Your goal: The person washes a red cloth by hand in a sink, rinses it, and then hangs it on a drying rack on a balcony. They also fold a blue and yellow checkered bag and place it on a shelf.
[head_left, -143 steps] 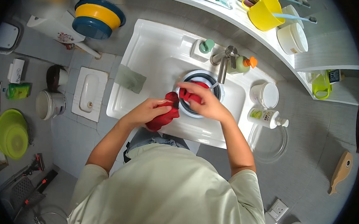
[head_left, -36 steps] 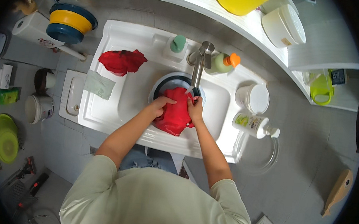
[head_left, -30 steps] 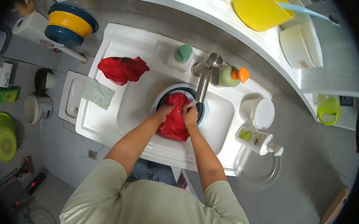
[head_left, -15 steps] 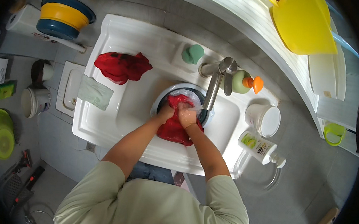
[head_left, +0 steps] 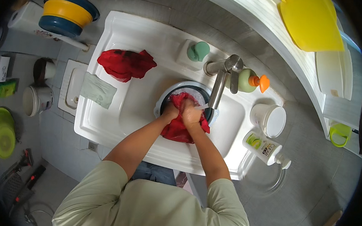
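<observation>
A second red cloth (head_left: 125, 64) lies wrung in a heap on the drainboard at left, seemingly done. Over the basin (head_left: 165, 101), left hand (head_left: 172, 111) and right hand (head_left: 191, 113) clench the red garment (head_left: 178, 129) under the faucet (head_left: 217, 88), so its washing looks unfinished.

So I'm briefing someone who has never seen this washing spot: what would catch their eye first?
Both hands, left hand and right hand, close together and gripping a wet red cloth over a basin under the tap in the white sink. A second red cloth lies on the sink's left ledge, and a big yellow tub sits upper right.
</observation>
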A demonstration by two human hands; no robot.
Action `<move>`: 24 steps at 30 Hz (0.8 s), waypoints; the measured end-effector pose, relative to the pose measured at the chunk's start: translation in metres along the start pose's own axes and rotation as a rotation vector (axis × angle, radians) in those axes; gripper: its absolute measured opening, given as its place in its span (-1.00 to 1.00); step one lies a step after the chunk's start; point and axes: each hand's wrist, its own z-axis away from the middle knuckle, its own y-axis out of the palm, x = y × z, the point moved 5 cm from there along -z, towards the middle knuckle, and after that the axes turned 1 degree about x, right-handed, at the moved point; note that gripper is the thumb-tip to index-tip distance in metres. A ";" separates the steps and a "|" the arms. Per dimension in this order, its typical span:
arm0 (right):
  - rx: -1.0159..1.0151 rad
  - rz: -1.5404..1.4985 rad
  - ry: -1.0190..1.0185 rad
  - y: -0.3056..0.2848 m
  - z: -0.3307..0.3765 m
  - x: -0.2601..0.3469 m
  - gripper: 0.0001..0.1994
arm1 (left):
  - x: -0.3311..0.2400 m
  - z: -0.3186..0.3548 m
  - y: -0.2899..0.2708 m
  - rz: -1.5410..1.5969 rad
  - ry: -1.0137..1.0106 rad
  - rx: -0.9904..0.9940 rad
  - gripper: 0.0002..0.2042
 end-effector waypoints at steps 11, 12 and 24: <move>0.295 -0.198 -0.330 -0.093 0.013 0.053 -0.69 | -0.064 0.057 -0.042 0.054 0.271 0.232 -0.63; 0.399 -0.473 -0.219 -0.107 0.018 0.060 -0.61 | -0.068 0.065 -0.042 0.091 0.348 0.271 -0.65; 0.501 -0.577 -0.303 -0.252 0.071 0.131 -0.66 | -0.205 0.178 -0.098 0.186 0.898 0.561 -0.53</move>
